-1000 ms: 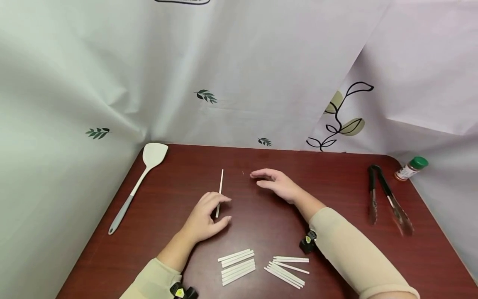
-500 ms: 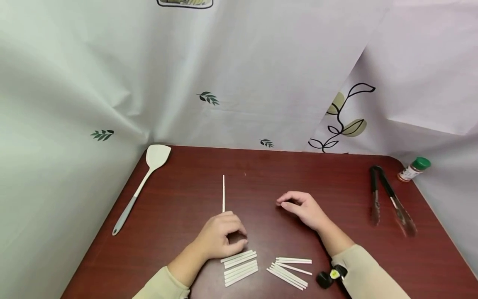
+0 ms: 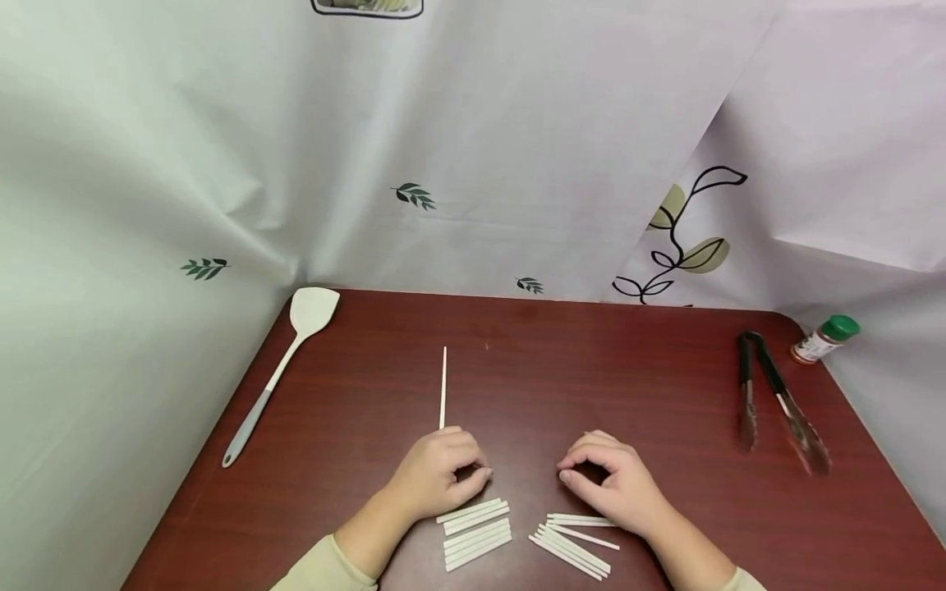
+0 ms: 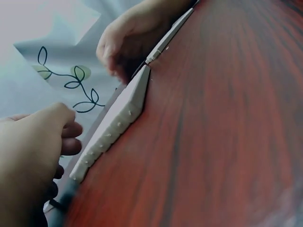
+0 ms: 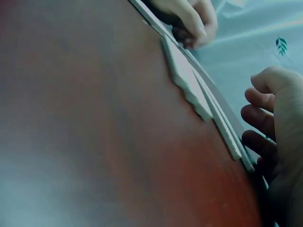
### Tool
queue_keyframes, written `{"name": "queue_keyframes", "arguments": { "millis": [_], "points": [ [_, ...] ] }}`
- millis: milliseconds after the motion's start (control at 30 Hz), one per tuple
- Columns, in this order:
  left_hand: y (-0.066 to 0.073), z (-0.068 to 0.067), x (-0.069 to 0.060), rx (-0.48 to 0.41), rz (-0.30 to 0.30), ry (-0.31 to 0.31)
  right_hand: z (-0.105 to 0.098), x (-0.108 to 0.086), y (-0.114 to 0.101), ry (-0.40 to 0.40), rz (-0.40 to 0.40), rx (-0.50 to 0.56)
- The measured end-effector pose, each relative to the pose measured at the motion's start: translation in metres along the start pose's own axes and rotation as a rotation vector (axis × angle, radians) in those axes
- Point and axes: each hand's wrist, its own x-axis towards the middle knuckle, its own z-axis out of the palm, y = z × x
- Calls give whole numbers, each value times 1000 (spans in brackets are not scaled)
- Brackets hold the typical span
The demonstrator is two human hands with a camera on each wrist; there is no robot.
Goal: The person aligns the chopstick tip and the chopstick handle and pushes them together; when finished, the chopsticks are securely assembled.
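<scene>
In the head view my left hand (image 3: pixel 443 474) rests on the table with its fingers loosely curled and nothing in it. It lies just beyond the left row of thin white sticks (image 3: pixel 478 553). A single longer white stick (image 3: pixel 443 386) points away from it, its near end hidden by the hand. My right hand (image 3: pixel 613 488), loosely curled too and holding nothing, is at the far edge of the right group of white sticks (image 3: pixel 572 552), covering one stick's end. The left wrist view shows the left row (image 4: pixel 118 116) side by side; the right group (image 5: pixel 187 75) is more fanned out.
On the left lies a white turner (image 3: pixel 314 310) with a grey handle. Black-handled metal tongs (image 3: pixel 772 373) lie at the right, by a small green-capped jar (image 3: pixel 824 338). A white patterned cloth (image 3: pixel 473 148) hangs behind the dark red wooden table (image 3: pixel 628 369).
The left hand has drawn back from the single stick towards the left row. My right hand has come back towards the right group. The longer stick has turned slightly more upright in view.
</scene>
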Motion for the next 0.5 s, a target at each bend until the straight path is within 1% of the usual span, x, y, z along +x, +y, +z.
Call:
{"name": "queue_keyframes", "arguments": {
  "millis": [100, 233, 300, 400, 500],
  "points": [
    [-2, 0, -2, 4, -38, 20, 2, -9, -8, 9, -31, -4],
    [-3, 2, -3, -47, -49, 19, 1, -20, -19, 6, -63, -16],
    [-4, 3, -3, -59, -51, 18, -1, -25, -22, -5, -79, -39],
    [-5, 2, -2, -52, -68, 37, -4, -32, -24, -27, -91, -88],
    [-5, 1, -1, -22, -90, 59, -6, -35, -24, -50, -92, -140]
  ]
}}
